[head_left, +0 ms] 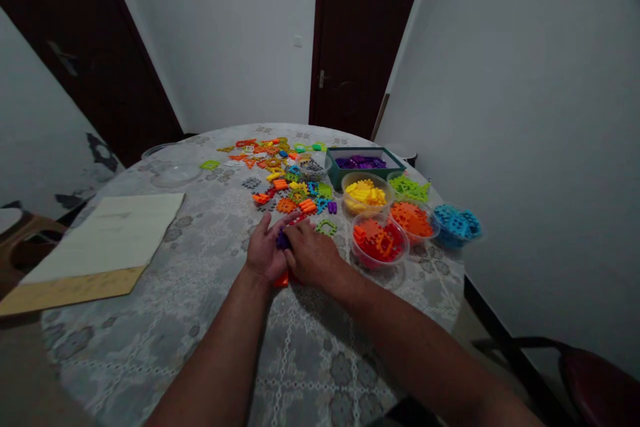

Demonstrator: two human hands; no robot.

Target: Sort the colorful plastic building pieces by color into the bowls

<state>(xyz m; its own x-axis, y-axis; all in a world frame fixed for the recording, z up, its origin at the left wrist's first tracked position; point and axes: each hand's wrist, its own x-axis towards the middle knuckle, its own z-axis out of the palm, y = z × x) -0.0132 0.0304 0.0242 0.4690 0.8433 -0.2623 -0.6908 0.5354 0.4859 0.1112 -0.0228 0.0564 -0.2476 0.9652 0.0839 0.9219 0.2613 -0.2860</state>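
Observation:
My left hand (265, 250) is turned palm up with its thumb raised and fingers stretched forward. A dark purple plastic building piece (283, 240) lies in it, against the palm and fingers. Over it bends my right hand (311, 250), its fingertips closed on the purple piece and hiding part of it. Under the hands an orange-red piece (281, 280) shows on the tablecloth. Just beyond the fingers lie loose interlocking pieces, among them an orange one (287, 205), a lime square frame (327, 227) and a small purple one (333, 207).
To the right stand tubs of red (380, 243), orange (413, 219), yellow (365, 193), lime (410, 188) and blue pieces (456, 223). Behind them is a green box (343, 175) with purple pieces. A clear lid (175, 175) and a cream board (105, 233) lie left.

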